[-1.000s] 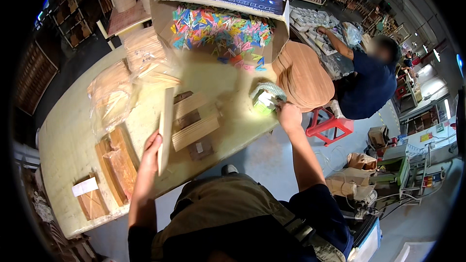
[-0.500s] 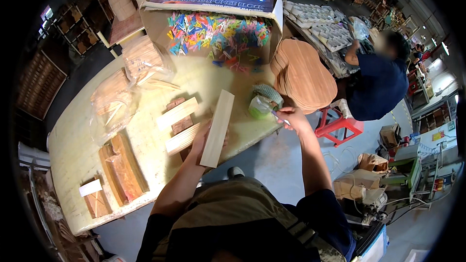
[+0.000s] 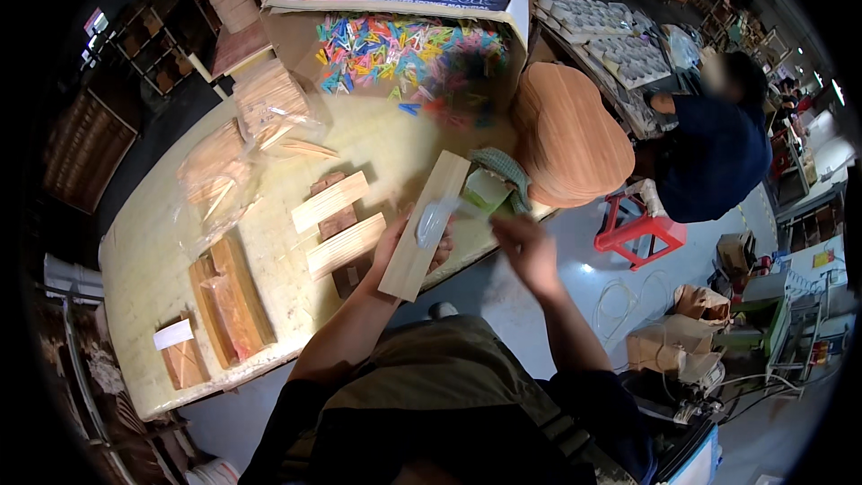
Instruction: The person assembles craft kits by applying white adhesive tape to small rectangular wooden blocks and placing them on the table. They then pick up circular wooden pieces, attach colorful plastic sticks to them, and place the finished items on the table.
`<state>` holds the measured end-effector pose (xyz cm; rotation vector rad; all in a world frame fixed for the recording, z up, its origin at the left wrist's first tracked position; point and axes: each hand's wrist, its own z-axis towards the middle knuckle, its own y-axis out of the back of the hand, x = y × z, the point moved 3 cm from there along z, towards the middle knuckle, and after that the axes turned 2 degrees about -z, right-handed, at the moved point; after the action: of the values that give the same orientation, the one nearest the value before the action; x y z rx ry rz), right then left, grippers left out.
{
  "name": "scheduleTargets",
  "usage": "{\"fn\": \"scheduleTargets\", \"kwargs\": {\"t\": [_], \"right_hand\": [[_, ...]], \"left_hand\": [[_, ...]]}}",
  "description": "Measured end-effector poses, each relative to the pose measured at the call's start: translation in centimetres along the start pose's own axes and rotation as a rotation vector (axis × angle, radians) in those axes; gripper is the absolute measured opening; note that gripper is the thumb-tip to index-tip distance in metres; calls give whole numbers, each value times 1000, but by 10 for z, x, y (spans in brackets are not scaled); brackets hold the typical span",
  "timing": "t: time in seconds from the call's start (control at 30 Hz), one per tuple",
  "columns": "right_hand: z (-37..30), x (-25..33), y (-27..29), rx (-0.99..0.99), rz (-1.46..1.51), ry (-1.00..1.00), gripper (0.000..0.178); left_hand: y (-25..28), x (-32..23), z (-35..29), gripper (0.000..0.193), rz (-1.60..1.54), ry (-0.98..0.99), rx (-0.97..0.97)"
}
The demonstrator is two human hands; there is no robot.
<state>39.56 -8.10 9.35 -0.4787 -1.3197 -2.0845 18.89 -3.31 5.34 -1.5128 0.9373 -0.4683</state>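
Observation:
My left hand point(image 3: 395, 242) is closed around a pale wooden strip point(image 3: 440, 180), tilted over the table's near edge. A shiny whitish blob of what looks like glue point(image 3: 433, 224) lies on its upper face. My right hand point(image 3: 530, 256), smeared by motion, is closed just right of the strip. From its fingers a slim tool point(image 3: 472, 210) with a pale, blurred end reaches toward the strip; its kind is hard to make out. Beyond it stands a small green tub point(image 3: 488, 189), with a grey-green cloth point(image 3: 507, 166) beside it.
Two pale wooden strips point(image 3: 346, 247) rest across reddish-brown blocks left of my hands. Bagged wood strips point(image 3: 269, 103), a wooden trough point(image 3: 229, 305), a box of colourful clips point(image 3: 395, 54) and stacked guitar-shaped panels point(image 3: 575, 139) share the table point(image 3: 144, 251). A co-worker sits by a red stool point(image 3: 639, 229).
My right hand has brought the tool from the green tub left to the strip. A whitish blob now shows on the strip, which has shifted slightly right in view.

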Motion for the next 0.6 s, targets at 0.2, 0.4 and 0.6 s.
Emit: {"fn": "scheduleTargets", "kwargs": {"t": [0.2, 0.4, 0.6], "right_hand": [[14, 9, 13, -118, -50, 52, 19], [37, 3, 4, -154, 46, -35, 19], [23, 33, -5, -122, -164, 375, 19]], "left_hand": [[-12, 0, -11, 60, 0, 0, -42], [-17, -2, -21, 58, 22, 34, 12], [-6, -14, -30, 57, -19, -26, -2]]}}
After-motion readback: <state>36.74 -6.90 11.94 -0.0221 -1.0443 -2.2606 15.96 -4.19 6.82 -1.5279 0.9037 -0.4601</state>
